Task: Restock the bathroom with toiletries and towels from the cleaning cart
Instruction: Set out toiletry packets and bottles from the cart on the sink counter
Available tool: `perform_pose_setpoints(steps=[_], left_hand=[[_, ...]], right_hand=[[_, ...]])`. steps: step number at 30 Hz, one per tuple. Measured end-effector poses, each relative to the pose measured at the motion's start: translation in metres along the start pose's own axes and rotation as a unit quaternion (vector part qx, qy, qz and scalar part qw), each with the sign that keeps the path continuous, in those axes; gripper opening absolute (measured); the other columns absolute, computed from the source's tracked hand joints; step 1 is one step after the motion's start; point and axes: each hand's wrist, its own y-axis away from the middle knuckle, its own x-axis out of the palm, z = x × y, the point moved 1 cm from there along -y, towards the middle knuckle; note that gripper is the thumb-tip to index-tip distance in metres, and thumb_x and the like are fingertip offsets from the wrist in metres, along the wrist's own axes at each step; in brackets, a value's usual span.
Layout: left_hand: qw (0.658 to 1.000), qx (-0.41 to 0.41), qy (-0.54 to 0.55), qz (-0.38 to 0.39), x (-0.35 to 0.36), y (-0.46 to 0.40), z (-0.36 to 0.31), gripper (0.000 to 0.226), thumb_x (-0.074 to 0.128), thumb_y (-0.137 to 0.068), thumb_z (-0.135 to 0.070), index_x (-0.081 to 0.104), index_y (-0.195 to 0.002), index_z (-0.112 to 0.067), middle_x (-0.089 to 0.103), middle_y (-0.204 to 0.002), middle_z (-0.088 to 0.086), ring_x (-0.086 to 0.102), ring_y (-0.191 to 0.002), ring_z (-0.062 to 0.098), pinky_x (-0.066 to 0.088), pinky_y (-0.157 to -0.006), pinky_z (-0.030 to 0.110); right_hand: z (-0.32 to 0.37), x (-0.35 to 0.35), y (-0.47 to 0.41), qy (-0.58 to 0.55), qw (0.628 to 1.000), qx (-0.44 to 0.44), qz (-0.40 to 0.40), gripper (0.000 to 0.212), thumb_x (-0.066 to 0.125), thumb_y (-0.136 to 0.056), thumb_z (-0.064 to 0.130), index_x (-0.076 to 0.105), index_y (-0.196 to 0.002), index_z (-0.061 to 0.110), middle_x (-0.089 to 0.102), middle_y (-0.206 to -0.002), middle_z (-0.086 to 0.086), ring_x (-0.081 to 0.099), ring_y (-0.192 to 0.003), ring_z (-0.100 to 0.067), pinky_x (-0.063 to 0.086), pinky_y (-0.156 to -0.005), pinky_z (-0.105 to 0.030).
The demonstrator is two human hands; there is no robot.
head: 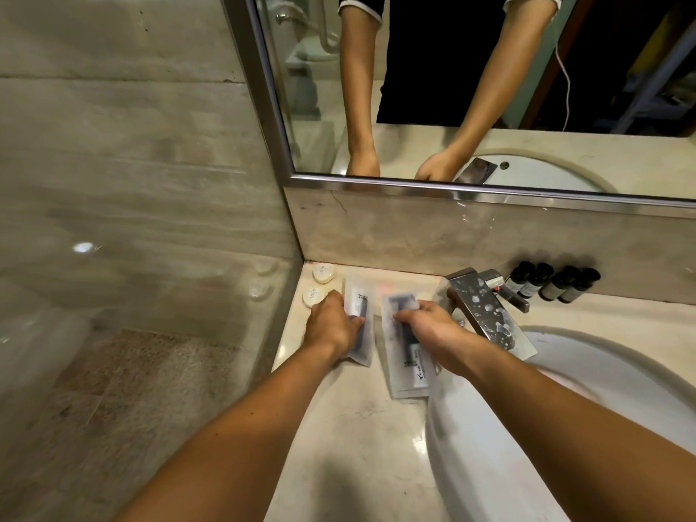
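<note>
Forearms: bare, reaching from the near edge toward the far left corner of the counter (361,438).
Counter: pale stone, glossy, running along the near side and left of the sink (587,374).
Sink: white oval bowl, sunk into the counter at right.
Right packets: clear sleeves with dark contents (405,356), stacked flat on the counter just left of the sink, long axis running near to far, far end blurred.
Right hand (433,325): on top of the right packets, fingers curled down onto the far half; whether pinching or only pressing cannot be told.
Left packet: clear sleeve with a dark item inside (359,307), flat on the counter, just left of the right packets, with a narrow strip of counter between.
Left hand (331,325): on the left packet's near left part, fingers bent over its left edge and top, thumb hidden; grip or mere press unclear.
Soaps: two small round white wrapped discs (323,273), one behind the other, in the far left corner, just beyond the left hand.
Tap: flat chrome spout (484,307), spotted with droplets, angled over the sink, just right of the right hand.
Bottles: four small dark ones (553,282), in a row against the back wall, far right of the tap.
Glass panel: at left, meeting the counter edge.
Mirror (489,88): above the back wall, showing both arms and a dark top.
</note>
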Motion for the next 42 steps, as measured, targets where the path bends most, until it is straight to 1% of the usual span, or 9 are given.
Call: perform_pose_setpoints(steps=[10, 14, 19, 23, 27, 32, 36, 39, 42], left_hand=[[0.960, 0.112, -0.230, -0.109, -0.004, 0.010, -0.001, 0.029, 0.051, -0.100, -0.034, 0.057, -0.115, -0.010, 0.060, -0.116, 0.011, 0.058, -0.107, 0.032, 0.047, -0.081, 0.038], [0.988, 0.058, -0.048, -0.134, -0.015, 0.010, 0.008, 0.034, 0.036, -0.105, -0.028, 0.059, -0.107, -0.003, 0.065, -0.109, 0.022, 0.058, -0.102, 0.042, 0.043, -0.078, 0.037], [0.979, -0.063, 0.166, -0.100, -0.029, 0.007, 0.009, 0.050, 0.034, -0.104, -0.041, 0.061, -0.111, 0.001, 0.068, -0.110, 0.025, 0.063, -0.105, 0.044, 0.053, -0.092, 0.047], [0.904, -0.118, 0.410, 0.028, -0.022, 0.023, 0.000, 0.039, 0.050, -0.101, -0.042, 0.060, -0.091, -0.006, 0.071, -0.090, 0.020, 0.073, -0.075, 0.030, 0.060, -0.062, 0.033], [0.847, -0.065, 0.526, 0.046, -0.017, 0.036, -0.007, 0.019, 0.066, -0.094, -0.015, 0.062, -0.110, -0.006, 0.072, -0.090, 0.011, 0.072, -0.066, 0.014, 0.055, -0.053, 0.021], [0.897, -0.023, 0.440, 0.029, -0.021, 0.037, -0.001, 0.017, 0.075, -0.085, -0.009, 0.067, -0.098, -0.017, 0.075, -0.089, 0.004, 0.071, -0.074, 0.015, 0.055, -0.060, 0.025], [0.923, 0.016, 0.371, 0.105, -0.015, 0.042, -0.002, 0.016, 0.075, -0.087, -0.013, 0.070, -0.103, -0.013, 0.078, -0.090, 0.004, 0.074, -0.078, 0.020, 0.058, -0.065, 0.033], [0.934, 0.065, 0.328, 0.121, -0.009, 0.044, -0.001, 0.011, 0.072, -0.090, -0.018, 0.072, -0.095, -0.008, 0.077, -0.086, 0.007, 0.072, -0.077, 0.018, 0.058, -0.065, 0.032], [0.981, 0.175, 0.063, 0.046, -0.008, 0.038, 0.013, 0.024, 0.060, -0.097, -0.030, 0.070, -0.091, -0.009, 0.070, -0.085, 0.004, 0.061, -0.081, 0.019, 0.052, -0.077, 0.037]], right_hand=[[0.000, 0.001, 0.014, -0.005, 0.999, -0.040, 0.006, 0.020, 0.076, -0.080, 0.017, 0.067, -0.063, 0.015, 0.067, -0.055, 0.006, 0.062, -0.050, -0.007, 0.047, -0.049, -0.020], [0.006, 0.001, 0.022, -0.068, 0.992, -0.057, -0.087, 0.025, 0.072, -0.081, 0.013, 0.058, -0.061, 0.016, 0.057, -0.046, 0.003, 0.046, -0.032, -0.006, 0.033, -0.034, -0.015], [0.016, 0.007, 0.041, -0.270, 0.958, -0.089, -0.042, 0.007, 0.065, -0.089, 0.000, 0.065, -0.090, 0.008, 0.070, -0.075, -0.009, 0.069, -0.057, -0.019, 0.057, -0.052, -0.025], [0.014, 0.012, 0.055, -0.328, 0.940, -0.094, -0.015, 0.012, 0.066, -0.088, -0.004, 0.064, -0.093, 0.006, 0.072, -0.086, -0.010, 0.071, -0.074, -0.023, 0.062, -0.064, -0.028], [0.004, 0.016, 0.066, -0.292, 0.953, -0.072, 0.024, 0.020, 0.066, -0.084, -0.009, 0.059, -0.081, 0.009, 0.067, -0.077, -0.008, 0.066, -0.069, -0.018, 0.058, -0.077, -0.037], [-0.012, 0.010, 0.074, -0.086, 0.990, -0.034, 0.106, 0.018, 0.071, -0.087, 0.007, 0.067, -0.103, 0.000, 0.066, -0.094, -0.018, 0.062, -0.084, -0.027, 0.052, -0.083, -0.045], [-0.010, 0.010, 0.068, -0.069, 0.993, -0.094, 0.034, 0.018, 0.071, -0.090, 0.015, 0.070, -0.100, 0.001, 0.070, -0.100, -0.015, 0.062, -0.086, -0.019, 0.050, -0.078, -0.026], [-0.011, 0.012, 0.060, -0.045, 0.994, -0.102, 0.024, 0.022, 0.074, -0.087, 0.007, 0.071, -0.107, -0.001, 0.073, -0.108, -0.018, 0.069, -0.097, -0.027, 0.054, -0.095, -0.039], [-0.017, 0.009, 0.048, -0.019, 0.995, -0.085, -0.045, 0.017, 0.074, -0.087, 0.009, 0.072, -0.101, 0.002, 0.073, -0.104, -0.017, 0.068, -0.103, -0.036, 0.052, -0.096, -0.049]])
